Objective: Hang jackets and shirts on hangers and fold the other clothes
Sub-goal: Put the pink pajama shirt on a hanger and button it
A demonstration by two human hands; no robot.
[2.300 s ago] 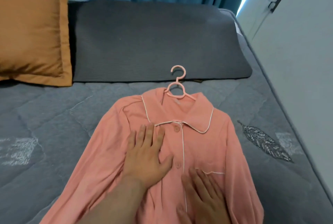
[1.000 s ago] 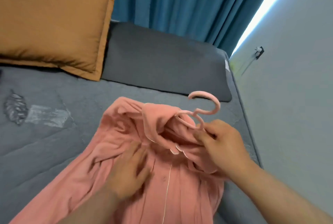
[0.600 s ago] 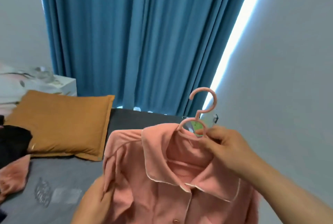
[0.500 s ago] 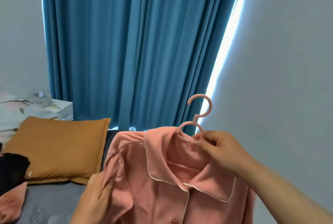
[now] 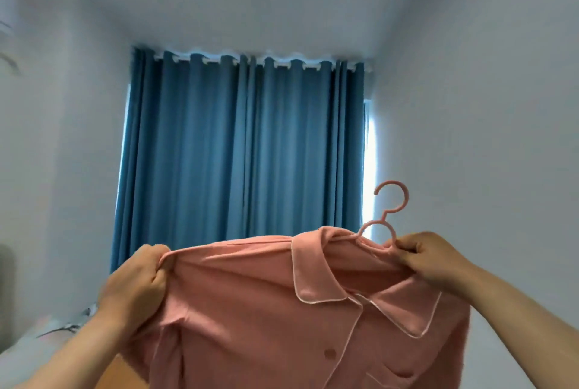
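A salmon-pink pyjama shirt (image 5: 269, 313) with white piping hangs on a pink plastic hanger (image 5: 391, 203), held up in the air in front of me. My right hand (image 5: 426, 258) grips the hanger's neck together with the collar at the right. My left hand (image 5: 138, 282) pinches the shirt's left shoulder and pulls it out sideways. The hanger's hook points up and is free. The shirt's lower part runs out of the frame's bottom.
Blue curtains (image 5: 241, 150) cover the window straight ahead, with a bright strip at their right edge. White walls stand on both sides, the right wall (image 5: 488, 138) close by. A bit of patterned bedding (image 5: 59, 329) shows at the lower left.
The shirt went from lying flat on the bed to being lifted high on its hanger. My left hand moved from the shirt's side to gripping the left shoulder. The view tilted up.
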